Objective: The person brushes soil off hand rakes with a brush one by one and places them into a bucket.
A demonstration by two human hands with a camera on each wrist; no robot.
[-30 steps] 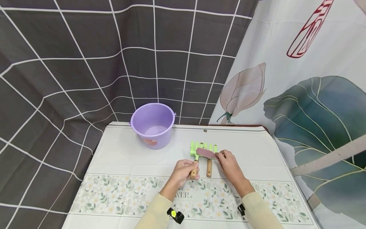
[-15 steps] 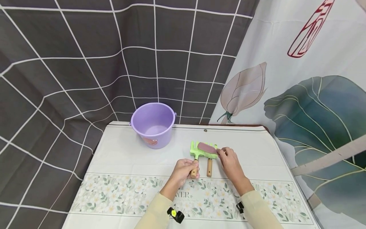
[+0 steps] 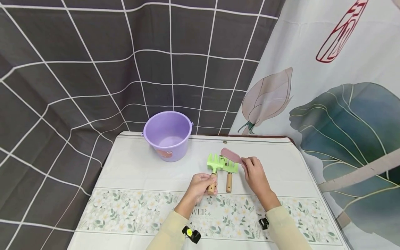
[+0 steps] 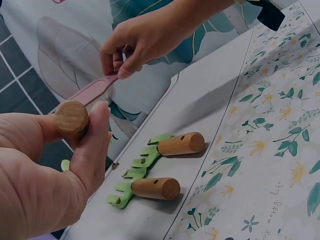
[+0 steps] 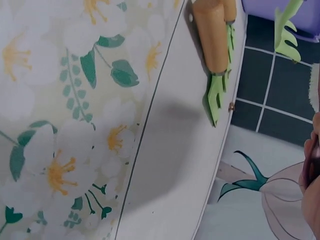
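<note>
Your left hand (image 3: 200,184) is closed around the wooden handle of a green rake (image 3: 211,188), thumb and fingers wrapped to it with no visible slack. From the left wrist the round butt of that handle faces the camera between your thumb and fingers, lifted off the table (image 3: 268,152); the green head points away from you.

Your right hand (image 3: 254,173) pinches the end of a pink brush (image 3: 231,155) between thumb and fingertips, the gap drawn in to the thickness of the handle. The brush slants up and to the left from your fingers, held in the air, and a fringe of pale bristles (image 5: 314,87) shows at the edge of the right wrist view. That view cuts off most of this hand, so you cannot check the full grip there.

Two more green rakes lie side by side on the table, an upper one (image 4: 181,144) and a lower one (image 4: 156,188) as the left wrist sees them, neither touched by your fingers. The purple bucket (image 3: 178,152) stands near the far edge, to the left of the tools, well apart from both hands.
</note>
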